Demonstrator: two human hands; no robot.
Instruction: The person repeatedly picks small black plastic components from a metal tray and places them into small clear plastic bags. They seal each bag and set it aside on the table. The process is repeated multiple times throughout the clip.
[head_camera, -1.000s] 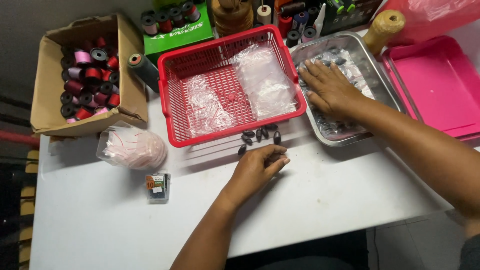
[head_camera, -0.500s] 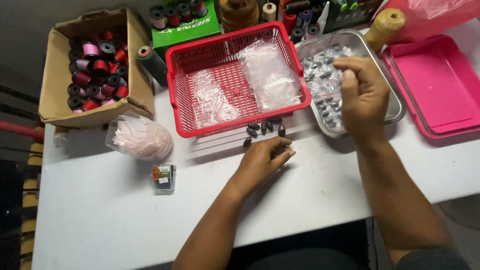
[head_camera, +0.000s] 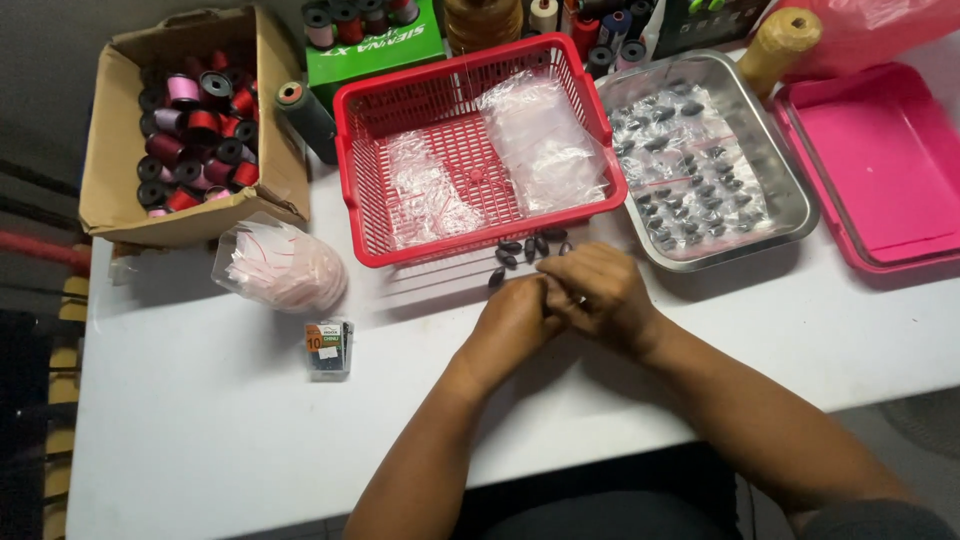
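The left hand (head_camera: 515, 320) and right hand (head_camera: 603, 292) meet over the white table (head_camera: 220, 420), fingers curled together and touching; whatever they pinch is hidden, so I cannot tell what it is. Just beyond the knuckles lies a small cluster of dark oval beads (head_camera: 524, 250). Behind those stands a red plastic mesh basket (head_camera: 372, 120) holding clear plastic bags. Farther right of the hands sits a shiny metal tray (head_camera: 790, 205) with more dark pieces, and well to the left a cardboard box of thread spools (head_camera: 110, 180).
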